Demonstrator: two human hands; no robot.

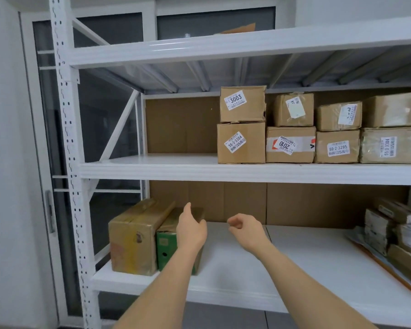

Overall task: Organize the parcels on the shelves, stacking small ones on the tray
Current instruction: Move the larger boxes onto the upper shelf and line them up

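Green-fronted parcel (167,248): bottom shelf (294,264), beside taped brown carton (133,236). Left hand (191,230) spread open against parcel's top edge; right hand (244,230) loosely curled, empty, just right. Tray (389,269) with wrapped parcels far right. White steel rack; labelled cardboard boxes (290,129) above.

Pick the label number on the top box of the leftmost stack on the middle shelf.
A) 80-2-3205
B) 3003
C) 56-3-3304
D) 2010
B: the top box of that stack carries a white label reading 3003, and it sits on the box labelled 56-3-3304.
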